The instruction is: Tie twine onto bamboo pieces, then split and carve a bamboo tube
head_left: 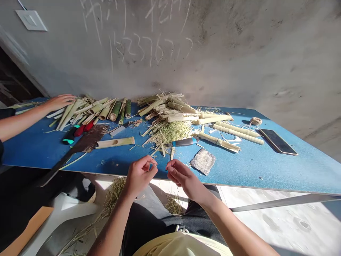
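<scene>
Bamboo shavings [167,132] just beyond right hand [185,179]

The one head view looks forward and down from above the person's lap [157,220], across a blue table [266,170] tilted lower toward the right. The left hand [140,174] and right hand [185,176] sit close at lower center; a concrete wall [213,53] fills the upper frame.
</scene>
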Demonstrator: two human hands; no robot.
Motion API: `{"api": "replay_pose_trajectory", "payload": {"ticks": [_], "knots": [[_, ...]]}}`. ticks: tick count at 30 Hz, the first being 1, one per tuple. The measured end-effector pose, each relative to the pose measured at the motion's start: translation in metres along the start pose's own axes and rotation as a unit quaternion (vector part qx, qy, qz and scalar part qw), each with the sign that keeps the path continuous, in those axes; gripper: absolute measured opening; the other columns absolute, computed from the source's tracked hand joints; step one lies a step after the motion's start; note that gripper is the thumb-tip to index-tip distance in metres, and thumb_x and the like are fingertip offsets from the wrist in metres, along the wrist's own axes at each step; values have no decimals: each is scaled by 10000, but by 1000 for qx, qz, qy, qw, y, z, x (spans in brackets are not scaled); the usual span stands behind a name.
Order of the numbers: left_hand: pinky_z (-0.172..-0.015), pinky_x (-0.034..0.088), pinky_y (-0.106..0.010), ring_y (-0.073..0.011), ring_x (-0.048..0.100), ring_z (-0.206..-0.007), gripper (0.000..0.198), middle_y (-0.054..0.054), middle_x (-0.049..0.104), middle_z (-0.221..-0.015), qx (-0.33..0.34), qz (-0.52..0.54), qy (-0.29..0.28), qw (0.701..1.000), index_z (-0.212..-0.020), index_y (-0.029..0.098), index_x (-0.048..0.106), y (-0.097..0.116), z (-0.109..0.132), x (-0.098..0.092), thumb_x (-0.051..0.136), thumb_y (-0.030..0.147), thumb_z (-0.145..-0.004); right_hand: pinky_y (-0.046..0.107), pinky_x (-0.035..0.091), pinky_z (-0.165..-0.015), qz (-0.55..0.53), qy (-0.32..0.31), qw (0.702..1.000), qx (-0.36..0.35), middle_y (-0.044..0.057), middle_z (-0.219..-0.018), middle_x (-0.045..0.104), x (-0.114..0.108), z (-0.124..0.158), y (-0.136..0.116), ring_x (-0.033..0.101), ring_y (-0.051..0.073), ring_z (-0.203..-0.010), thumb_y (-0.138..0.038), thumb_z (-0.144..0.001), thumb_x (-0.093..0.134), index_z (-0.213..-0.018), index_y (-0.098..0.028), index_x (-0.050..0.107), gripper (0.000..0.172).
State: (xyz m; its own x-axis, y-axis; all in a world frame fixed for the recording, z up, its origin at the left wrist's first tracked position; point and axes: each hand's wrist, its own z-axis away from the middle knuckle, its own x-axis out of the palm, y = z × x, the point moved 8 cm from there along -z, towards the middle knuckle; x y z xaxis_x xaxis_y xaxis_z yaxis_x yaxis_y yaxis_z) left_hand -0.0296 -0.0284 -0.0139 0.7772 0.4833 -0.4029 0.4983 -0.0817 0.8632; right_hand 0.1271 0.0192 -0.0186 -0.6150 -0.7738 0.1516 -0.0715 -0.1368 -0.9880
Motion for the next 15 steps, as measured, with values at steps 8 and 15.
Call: {"api": "replay_pose_trajectory", "payload": {"ticks": [8, 15], "knots": [[-579, 321, -269, -143, 381, -604, 342, 44, 385, -648, 13, 6, -73, 997, -809, 210, 572, 9, 4, 8, 422, 433, -1020, 240, 271, -522, 48, 73, 996, -10, -56, -744, 370, -28, -4, -11, 275, 107, -604, -726, -952, 598, -918, -234, 499, 504], [-647, 414, -269, -150, 497, -648, 392, -15, 617, -755, 43, 24, -67, 997, -888, 199, 649, 25, 9, 11, 423, 455, -1081, 259, 395, -586, 264, 219, 917, -204, -21, -744, 558, -34, 9, -25, 473, 128, -629, -394, -1082, 517, -996, -219, 545, 197]]}}
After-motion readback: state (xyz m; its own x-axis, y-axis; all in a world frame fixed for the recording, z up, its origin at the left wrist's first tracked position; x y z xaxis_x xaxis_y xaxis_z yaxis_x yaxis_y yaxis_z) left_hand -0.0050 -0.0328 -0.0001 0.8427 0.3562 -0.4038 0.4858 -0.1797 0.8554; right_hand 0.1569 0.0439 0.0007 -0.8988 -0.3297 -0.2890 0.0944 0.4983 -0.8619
